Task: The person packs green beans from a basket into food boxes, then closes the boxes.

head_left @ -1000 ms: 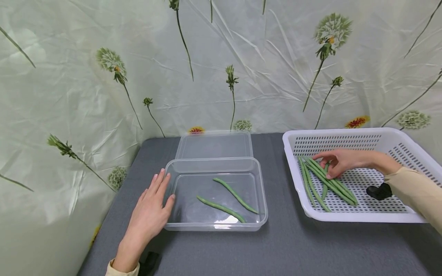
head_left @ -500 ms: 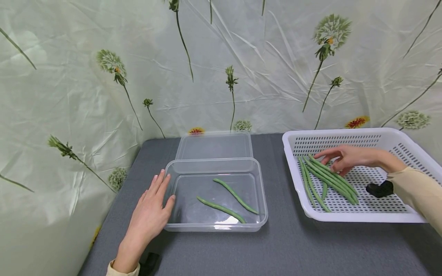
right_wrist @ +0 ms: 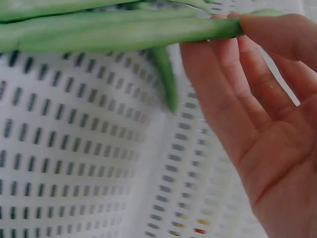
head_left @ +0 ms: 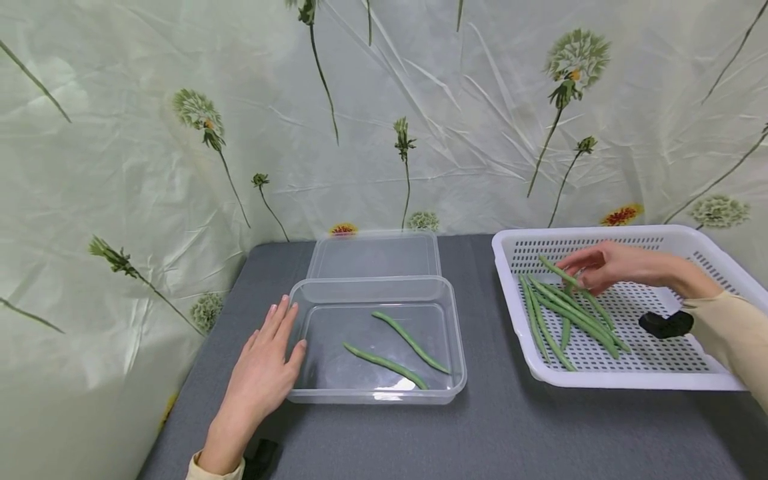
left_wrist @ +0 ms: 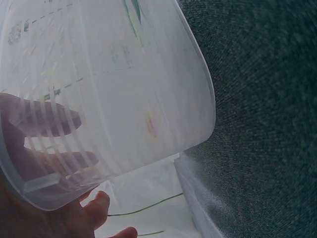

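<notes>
Over the left part of the white perforated basket (head_left: 624, 381), my right hand (head_left: 627, 267) pinches a green bean (right_wrist: 124, 37) between thumb and fingers, with its far end tipped up. Several other green beans (head_left: 585, 325) lie below it in a loose bundle. On the left, my left hand (head_left: 261, 370) rests against the side wall of a clear plastic container (head_left: 453, 320), fingers straight. Two green beans (head_left: 384, 363) lie apart on its floor. The left wrist view shows some of that hand's fingers through the cloudy container wall (left_wrist: 119, 99).
A clear flat lid (head_left: 375, 257) lies behind the container. Both vessels stand on a grey cloth-covered table (head_left: 420, 440). A floral sheet (head_left: 360, 167) hangs at the back and left. A stretch of grey cloth separates container and basket.
My right hand has moved slightly up and back in the basket, lifting one bean from the bundle. The left hand and the container keep their places.
</notes>
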The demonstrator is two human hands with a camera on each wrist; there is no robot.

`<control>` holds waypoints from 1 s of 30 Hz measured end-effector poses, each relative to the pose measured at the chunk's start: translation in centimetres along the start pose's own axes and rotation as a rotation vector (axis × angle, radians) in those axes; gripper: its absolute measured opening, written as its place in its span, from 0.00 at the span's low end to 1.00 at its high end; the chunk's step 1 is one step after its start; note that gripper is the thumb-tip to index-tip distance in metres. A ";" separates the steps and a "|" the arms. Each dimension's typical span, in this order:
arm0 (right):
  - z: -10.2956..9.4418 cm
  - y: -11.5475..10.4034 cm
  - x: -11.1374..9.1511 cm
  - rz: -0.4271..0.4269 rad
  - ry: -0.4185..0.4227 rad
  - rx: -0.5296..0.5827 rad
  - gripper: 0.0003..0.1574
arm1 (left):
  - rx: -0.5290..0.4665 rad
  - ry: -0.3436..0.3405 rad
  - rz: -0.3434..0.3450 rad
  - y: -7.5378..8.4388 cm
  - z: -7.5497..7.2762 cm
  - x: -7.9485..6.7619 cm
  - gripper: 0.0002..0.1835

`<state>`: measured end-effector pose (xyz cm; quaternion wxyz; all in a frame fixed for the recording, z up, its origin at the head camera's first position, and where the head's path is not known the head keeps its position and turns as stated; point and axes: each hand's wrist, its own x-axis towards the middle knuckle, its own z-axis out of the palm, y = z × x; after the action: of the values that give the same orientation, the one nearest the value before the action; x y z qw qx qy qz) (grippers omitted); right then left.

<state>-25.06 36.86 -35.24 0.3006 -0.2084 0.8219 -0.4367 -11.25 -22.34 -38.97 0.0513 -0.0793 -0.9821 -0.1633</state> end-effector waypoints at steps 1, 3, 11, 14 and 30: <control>-0.1 0.0 -0.1 -0.016 0.004 -0.004 0.30 | 0.002 -0.001 -0.001 0.0 0.0 0.0 0.35; -0.2 -0.1 -0.3 -0.048 0.016 -0.017 0.28 | 0.002 -0.005 -0.005 0.0 0.0 0.1 0.35; -0.4 -1.2 -1.1 -0.107 0.091 -0.060 0.25 | -0.004 0.002 -0.007 0.0 0.2 0.0 0.35; -0.2 -1.9 -1.1 -0.114 0.080 -0.060 0.26 | -0.005 0.005 -0.006 0.0 0.2 0.0 0.35; 1.9 -5.0 -1.7 -0.045 0.305 0.010 0.29 | -0.021 0.002 -0.007 -0.1 0.2 0.0 0.35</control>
<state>-22.12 34.10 -31.29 0.1634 -0.1567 0.8508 -0.4742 -11.29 -22.33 -39.16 0.0508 -0.0763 -0.9805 -0.1739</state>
